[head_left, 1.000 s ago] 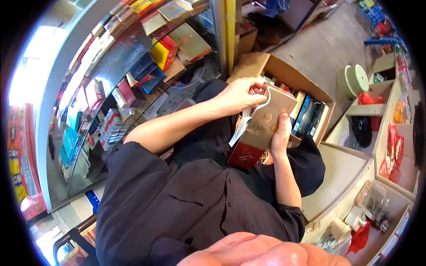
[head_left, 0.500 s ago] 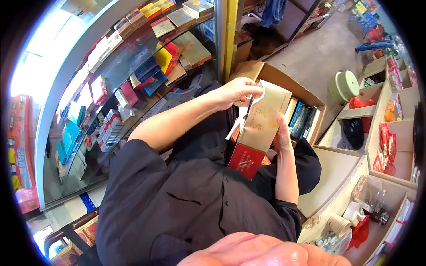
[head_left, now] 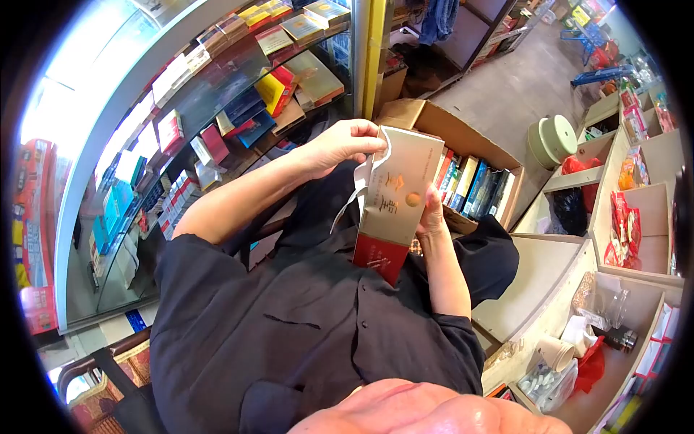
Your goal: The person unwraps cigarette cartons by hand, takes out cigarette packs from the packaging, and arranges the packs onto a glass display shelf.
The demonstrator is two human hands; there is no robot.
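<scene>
A long gold and red box [head_left: 399,195] with gold lettering lies tilted over my lap. My left hand [head_left: 345,147] pinches a torn white strip [head_left: 359,181] at the box's upper left edge, and the strip's loose end hangs down beside it. Against the box's right side, my right hand [head_left: 431,217] grips it with the thumb on the front. Just beyond the box stands an open cardboard carton [head_left: 473,137] holding several upright packs [head_left: 473,188].
On the left, a glass display case [head_left: 238,94] holds many small boxes. A green round stool [head_left: 553,141] stands beyond the carton. Wooden compartments [head_left: 629,278] on the right hold bags and bottles. A chair [head_left: 108,383] is at the lower left.
The box has shifted left and now shows its front more fully. My left hand has moved left with the strip, which hangs farther out. More packs in the carton are visible.
</scene>
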